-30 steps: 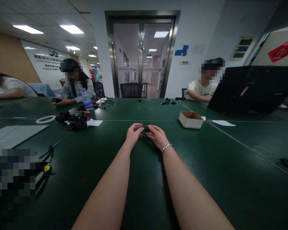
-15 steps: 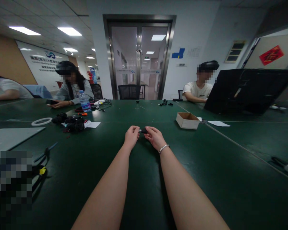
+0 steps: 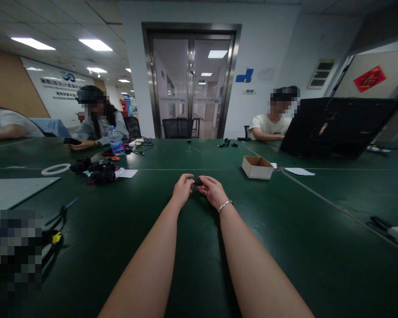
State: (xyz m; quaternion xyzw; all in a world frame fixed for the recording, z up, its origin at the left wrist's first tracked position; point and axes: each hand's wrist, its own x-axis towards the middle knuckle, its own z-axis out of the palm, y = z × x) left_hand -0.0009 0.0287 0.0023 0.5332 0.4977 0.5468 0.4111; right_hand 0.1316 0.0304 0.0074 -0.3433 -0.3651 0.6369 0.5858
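Observation:
A small black stick with a silvery end, which looks like a USB stick [image 3: 198, 181], is held just above the green table in front of me. My right hand [image 3: 212, 191] pinches its black body between thumb and fingertips; a silver bangle circles that wrist. From the other side, my left hand [image 3: 182, 190] has its curled thumb and fingers at the silvery end. Fingertips partly cover the stick, so its exact shape is hard to make out. Both forearms reach forward over the green table [image 3: 199, 247].
An open cardboard box [image 3: 257, 168] sits right of my hands. To the left are black gear [image 3: 101, 171], a white ring [image 3: 55, 169] and a water bottle [image 3: 116, 141]. Small black pieces [image 3: 227, 143] lie farther back. A large black screen [image 3: 338, 128] stands at right. Other people sit across the table.
My left index finger has lifted a little from its thumb at the silvery end. My right hand keeps its pinch on the USB stick. The view has shifted very slightly.

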